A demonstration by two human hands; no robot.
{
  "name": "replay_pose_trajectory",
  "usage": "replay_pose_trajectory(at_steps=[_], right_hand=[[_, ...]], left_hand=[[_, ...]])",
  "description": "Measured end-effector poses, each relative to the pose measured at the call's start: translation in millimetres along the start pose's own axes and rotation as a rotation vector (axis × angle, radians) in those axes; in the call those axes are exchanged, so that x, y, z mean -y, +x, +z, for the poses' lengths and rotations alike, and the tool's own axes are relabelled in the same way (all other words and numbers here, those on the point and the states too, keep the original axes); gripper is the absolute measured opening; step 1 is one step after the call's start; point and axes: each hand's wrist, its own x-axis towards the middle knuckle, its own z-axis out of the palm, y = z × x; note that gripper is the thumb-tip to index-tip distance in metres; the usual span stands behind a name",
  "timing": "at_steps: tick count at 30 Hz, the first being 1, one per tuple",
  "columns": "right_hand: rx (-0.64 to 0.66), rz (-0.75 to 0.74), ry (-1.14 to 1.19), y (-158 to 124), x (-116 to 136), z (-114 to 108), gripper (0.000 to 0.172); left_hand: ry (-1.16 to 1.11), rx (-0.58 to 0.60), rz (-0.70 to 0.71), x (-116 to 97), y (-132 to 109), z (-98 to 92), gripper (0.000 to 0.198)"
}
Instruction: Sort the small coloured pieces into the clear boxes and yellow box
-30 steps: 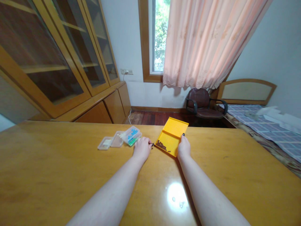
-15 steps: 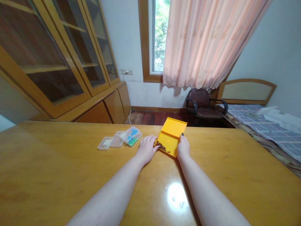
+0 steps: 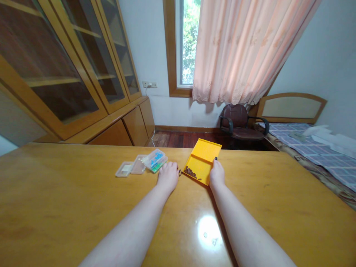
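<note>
A yellow tray (image 3: 204, 155) lies on the wooden table (image 3: 55, 193), its far end raised. Several small dark pieces (image 3: 190, 171) are gathered in its near left corner. My right hand (image 3: 217, 174) grips the tray's right edge, with one dark-nailed finger over the rim. My left hand (image 3: 167, 175) rests on the table just left of the tray. Its fingers are curled together at the tips next to the tray's corner, and what they pinch, if anything, is too small to see.
A clear plastic box (image 3: 155, 160) with blue and green bits lies left of my left hand, next to two smaller clear boxes (image 3: 130, 167). Beyond the table stand a glass-door cabinet (image 3: 69, 74), a dark armchair (image 3: 239, 124) and a bed (image 3: 319, 148).
My left hand went to the tray's left edge half a second ago and has drawn back to the table beside it. The tray shifted slightly. My right hand kept its grip.
</note>
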Motion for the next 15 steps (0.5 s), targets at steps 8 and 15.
replay_pose_trajectory(at_steps=[8, 15], right_hand=[[0.015, 0.036, 0.043, -3.7, 4.6, 1.9, 0.035], [0.007, -0.024, -0.009, 0.1, -0.6, -1.0, 0.035]], left_hand=[[-0.005, 0.013, -0.011, 2.3, 2.1, 0.5, 0.019], [-0.048, 0.003, -0.022, 1.4, 3.0, -0.9, 0.019]])
